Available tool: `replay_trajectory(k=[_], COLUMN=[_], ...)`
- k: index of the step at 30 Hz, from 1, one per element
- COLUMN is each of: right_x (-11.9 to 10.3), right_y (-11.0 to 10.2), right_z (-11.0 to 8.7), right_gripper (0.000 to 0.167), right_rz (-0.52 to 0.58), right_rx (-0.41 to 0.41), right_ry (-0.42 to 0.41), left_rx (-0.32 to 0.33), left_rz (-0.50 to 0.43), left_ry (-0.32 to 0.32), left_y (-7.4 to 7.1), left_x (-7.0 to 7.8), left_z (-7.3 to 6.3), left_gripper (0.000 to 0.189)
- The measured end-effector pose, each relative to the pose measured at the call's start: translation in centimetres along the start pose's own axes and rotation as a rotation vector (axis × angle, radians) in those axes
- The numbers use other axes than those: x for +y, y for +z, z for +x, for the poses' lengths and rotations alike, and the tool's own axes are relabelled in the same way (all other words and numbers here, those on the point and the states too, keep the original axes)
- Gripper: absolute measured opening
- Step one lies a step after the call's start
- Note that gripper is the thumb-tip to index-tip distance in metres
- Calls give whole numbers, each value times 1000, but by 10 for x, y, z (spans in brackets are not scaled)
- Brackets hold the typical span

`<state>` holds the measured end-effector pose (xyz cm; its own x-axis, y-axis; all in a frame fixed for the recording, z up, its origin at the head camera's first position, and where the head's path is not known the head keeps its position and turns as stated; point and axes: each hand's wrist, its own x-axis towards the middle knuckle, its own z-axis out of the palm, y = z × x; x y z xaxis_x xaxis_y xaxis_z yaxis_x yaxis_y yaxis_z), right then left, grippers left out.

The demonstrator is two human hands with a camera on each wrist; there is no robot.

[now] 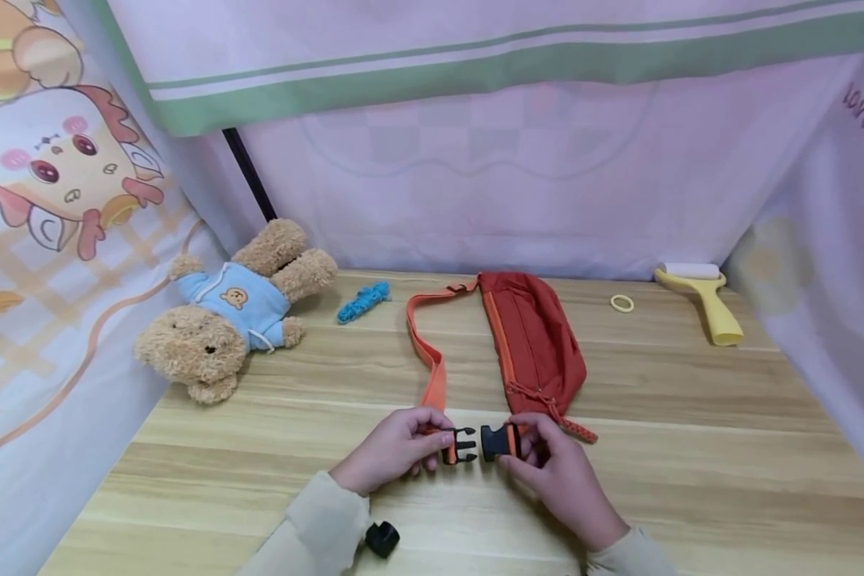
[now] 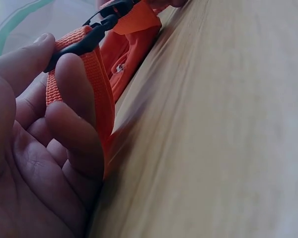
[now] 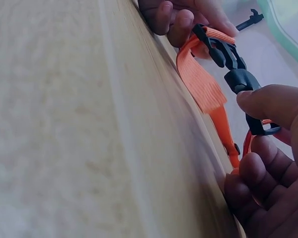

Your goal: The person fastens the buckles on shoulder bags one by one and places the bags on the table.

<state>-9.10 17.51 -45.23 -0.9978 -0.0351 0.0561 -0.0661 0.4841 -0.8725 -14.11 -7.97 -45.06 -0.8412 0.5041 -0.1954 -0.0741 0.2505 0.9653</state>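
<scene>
A red waist bag (image 1: 536, 340) lies on the table with its orange strap (image 1: 426, 344) looping round to the left. My left hand (image 1: 402, 450) pinches the pronged half of the black buckle (image 1: 462, 446) between thumb and fingers, at the strap's end. In my right hand (image 1: 558, 476) is the socket half of the buckle (image 1: 497, 442), pinched at its strap side. The prongs face the socket's mouth with a small gap between them in the head view. In the right wrist view the prong tips (image 3: 218, 57) stand close to the socket (image 3: 242, 82).
A teddy bear (image 1: 234, 300) in a blue top lies at the left, near a blue bundle of cord (image 1: 363, 302). Right of the bag are a pale ring (image 1: 622, 304) and a yellow-handled roller (image 1: 706, 300). A small black object (image 1: 382, 539) sits by my left sleeve.
</scene>
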Motion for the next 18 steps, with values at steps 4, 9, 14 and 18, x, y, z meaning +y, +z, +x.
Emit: replay_trajectory(k=[4, 9, 14, 18], right_x=[-2, -3, -6, -8], right_y=[2, 5, 6, 6], right_z=[0, -1, -2, -2], right_gripper=[46, 47, 47, 47], right_rz=[15, 24, 43, 53], right_rx=[1, 5, 3, 0], right_ry=[-14, -29, -13, -3], left_rx=[-1, -1, -7, -8], left_rz=[-11, -15, -26, -45], left_ry=[6, 16, 9, 2], left_y=[0, 1, 2, 3], left_x=[0, 0, 0, 0], left_z=[1, 1, 1, 2], left_gripper=[22, 23, 24, 24])
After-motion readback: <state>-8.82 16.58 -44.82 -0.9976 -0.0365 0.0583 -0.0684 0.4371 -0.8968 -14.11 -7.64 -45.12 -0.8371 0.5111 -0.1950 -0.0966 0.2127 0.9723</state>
